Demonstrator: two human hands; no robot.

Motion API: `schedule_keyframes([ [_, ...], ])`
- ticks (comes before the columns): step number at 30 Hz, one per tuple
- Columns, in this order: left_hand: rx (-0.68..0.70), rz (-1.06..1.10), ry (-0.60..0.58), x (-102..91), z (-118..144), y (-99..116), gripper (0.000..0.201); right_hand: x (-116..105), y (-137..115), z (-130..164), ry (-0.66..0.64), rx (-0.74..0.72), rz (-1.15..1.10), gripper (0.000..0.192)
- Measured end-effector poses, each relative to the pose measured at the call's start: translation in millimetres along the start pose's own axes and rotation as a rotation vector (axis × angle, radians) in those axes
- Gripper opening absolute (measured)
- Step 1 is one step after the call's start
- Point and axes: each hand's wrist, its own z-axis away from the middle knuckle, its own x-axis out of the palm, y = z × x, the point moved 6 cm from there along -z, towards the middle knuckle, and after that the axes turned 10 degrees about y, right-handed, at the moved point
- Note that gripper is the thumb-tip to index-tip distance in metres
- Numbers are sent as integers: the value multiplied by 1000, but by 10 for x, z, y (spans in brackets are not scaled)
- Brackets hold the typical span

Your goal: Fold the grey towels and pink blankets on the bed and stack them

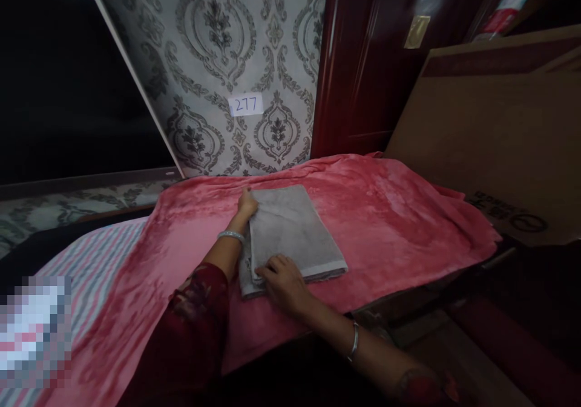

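Observation:
A folded grey towel point(290, 228) lies on a pink plush blanket point(372, 225), its layers slightly offset along the left and near edges. At the towel's far left corner, my left hand point(247, 204) is closed on the edge, its fingertips partly hidden. My right hand point(285, 283) rests at the near left corner, fingers curled with thumb and forefinger pinching the towel's edge. Both hands are in contact with the same towel.
Left of the blanket is a striped cloth point(97, 262), with a large dark screen point(77, 80) behind. A cardboard box point(494, 129) stands at the right, a plastic bottle point(508, 9) behind it. A paper label point(246, 104) reading 277 is on the patterned wall.

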Motion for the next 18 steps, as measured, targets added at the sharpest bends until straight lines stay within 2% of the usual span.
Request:
schedule_keyframes([
  [6,124,-155,35,-72,24,94,67,-93,-15,-56,154,-33,-73,29],
  [11,99,-297,3,-77,57,-12,57,23,-79,-57,59,-52,-14,23],
  [18,112,-368,-74,-185,84,51,72,45,-131,-36,-80,-30,-26,19],
])
